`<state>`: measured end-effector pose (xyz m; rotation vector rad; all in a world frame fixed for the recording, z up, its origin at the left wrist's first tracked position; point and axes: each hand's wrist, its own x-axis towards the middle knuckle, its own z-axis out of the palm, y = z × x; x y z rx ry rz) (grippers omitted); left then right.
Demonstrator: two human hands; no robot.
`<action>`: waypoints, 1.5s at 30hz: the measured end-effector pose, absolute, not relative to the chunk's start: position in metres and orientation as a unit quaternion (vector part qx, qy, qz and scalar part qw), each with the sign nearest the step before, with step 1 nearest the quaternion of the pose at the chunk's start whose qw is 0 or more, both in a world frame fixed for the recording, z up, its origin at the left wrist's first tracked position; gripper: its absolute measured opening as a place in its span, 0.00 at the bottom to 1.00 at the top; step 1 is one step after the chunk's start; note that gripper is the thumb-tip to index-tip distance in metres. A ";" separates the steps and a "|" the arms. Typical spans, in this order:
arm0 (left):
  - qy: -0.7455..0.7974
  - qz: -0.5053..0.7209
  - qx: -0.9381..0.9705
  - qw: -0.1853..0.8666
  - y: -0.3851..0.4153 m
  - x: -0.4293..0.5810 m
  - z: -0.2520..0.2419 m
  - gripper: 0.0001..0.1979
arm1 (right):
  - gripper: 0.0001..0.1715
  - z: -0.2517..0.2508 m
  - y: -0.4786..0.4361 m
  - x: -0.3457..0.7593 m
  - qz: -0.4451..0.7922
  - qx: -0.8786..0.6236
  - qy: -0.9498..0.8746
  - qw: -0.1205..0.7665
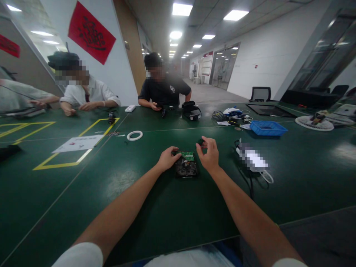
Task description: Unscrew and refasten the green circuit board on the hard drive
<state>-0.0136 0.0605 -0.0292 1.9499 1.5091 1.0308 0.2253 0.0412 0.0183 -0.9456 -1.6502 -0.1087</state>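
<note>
A hard drive with a green circuit board (186, 167) lies on the green table, circuit side up. My left hand (168, 158) is at its upper left corner, thumb and fingers closed on that edge. Just right of the drive, my right hand (208, 154) is raised, thumb and fingertips pinched on a small dark object (200, 141). What that object is cannot be made out.
Right of my hands lies a phone-like device (254, 158) with cables. Beyond are a blue tray (268, 128), a white ring (135, 135), a paper sheet (78, 144) and a fan-like white disc (314, 123). People sit along the table's far side.
</note>
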 end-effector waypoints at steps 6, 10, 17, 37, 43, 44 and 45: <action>0.551 0.375 0.708 0.233 0.059 -0.013 -0.027 0.20 | 0.25 0.013 0.045 0.223 -0.046 -0.390 -0.701 0.596; 0.556 0.368 0.705 0.241 0.058 -0.012 -0.025 0.21 | 0.23 0.014 0.045 0.223 -0.063 -0.397 -0.704 0.585; 0.556 0.371 0.705 0.238 0.058 -0.013 -0.025 0.21 | 0.23 0.019 0.040 0.222 -0.059 -0.404 -0.713 0.570; 0.561 0.362 0.708 0.230 0.057 -0.012 -0.024 0.21 | 0.26 0.013 0.046 0.226 -0.044 -0.428 -0.710 0.557; 0.555 0.365 0.710 0.233 0.058 -0.013 -0.025 0.21 | 0.27 0.013 0.044 0.225 -0.028 -0.422 -0.708 0.565; 0.557 0.365 0.709 0.233 0.058 -0.013 -0.025 0.21 | 0.27 0.012 0.045 0.224 -0.025 -0.418 -0.708 0.569; 0.559 0.364 0.708 0.233 0.058 -0.013 -0.025 0.21 | 0.27 0.011 0.045 0.223 -0.020 -0.414 -0.708 0.572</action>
